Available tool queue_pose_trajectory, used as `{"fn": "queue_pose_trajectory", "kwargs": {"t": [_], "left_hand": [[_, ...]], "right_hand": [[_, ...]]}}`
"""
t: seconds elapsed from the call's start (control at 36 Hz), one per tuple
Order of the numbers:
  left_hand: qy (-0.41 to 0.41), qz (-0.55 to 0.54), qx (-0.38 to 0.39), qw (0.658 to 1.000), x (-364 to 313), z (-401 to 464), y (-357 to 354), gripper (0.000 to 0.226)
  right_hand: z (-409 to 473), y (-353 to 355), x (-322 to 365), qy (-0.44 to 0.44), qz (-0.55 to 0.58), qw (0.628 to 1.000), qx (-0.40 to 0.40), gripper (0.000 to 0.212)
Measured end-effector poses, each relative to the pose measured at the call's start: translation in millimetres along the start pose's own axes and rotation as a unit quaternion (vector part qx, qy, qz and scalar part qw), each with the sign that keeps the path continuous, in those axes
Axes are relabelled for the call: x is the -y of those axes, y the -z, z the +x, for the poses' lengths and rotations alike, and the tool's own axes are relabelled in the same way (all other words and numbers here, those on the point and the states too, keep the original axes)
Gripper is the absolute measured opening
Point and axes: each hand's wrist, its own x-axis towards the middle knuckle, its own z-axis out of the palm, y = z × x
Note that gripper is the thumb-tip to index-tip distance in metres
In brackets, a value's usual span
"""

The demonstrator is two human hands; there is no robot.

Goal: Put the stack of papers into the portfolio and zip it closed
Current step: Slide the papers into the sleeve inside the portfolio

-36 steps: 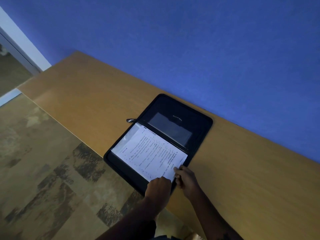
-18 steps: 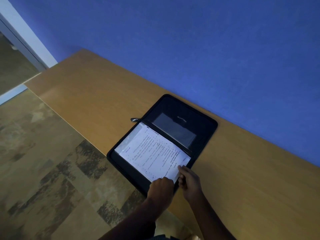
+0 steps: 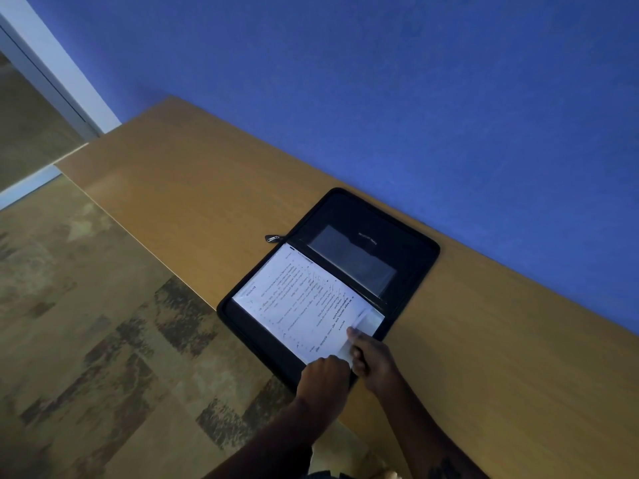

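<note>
A black zip portfolio (image 3: 411, 250) lies open on the wooden table (image 3: 193, 202), its far half against the blue wall. The stack of printed papers (image 3: 297, 302) rests on the near half. My right hand (image 3: 371, 357) pinches the stack's near right corner, and the top sheets are lifted there. My left hand (image 3: 323, 378) presses its fingers on the stack's near edge beside it. The zipper pull (image 3: 272, 238) lies on the table at the portfolio's left side.
The blue wall (image 3: 380, 98) runs right behind the table. The table's front edge drops to a patterned floor (image 3: 86, 340) on the left. A white door frame (image 3: 52, 74) stands at the far left.
My right hand has lifted the near right corner of the top sheets, showing the sheets under them. My left hand stays on the near edge. The view has shifted slightly.
</note>
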Motion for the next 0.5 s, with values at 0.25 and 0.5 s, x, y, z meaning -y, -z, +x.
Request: {"fn": "queue_pose_trajectory", "kwargs": {"t": [0.25,0.5], "left_hand": [[0.018,-0.008,0.01,1.0,-8.3,-3.4,2.5,0.015],[0.016,-0.008,0.024,1.0,-7.7,-2.0,-1.8,0.013]], "right_hand": [[0.0,-0.6,-4.4,-0.011,0.01,1.0,0.012,0.028],[-2.6,-2.3,-4.1,-0.02,0.005,1.0,0.001,0.03]]}}
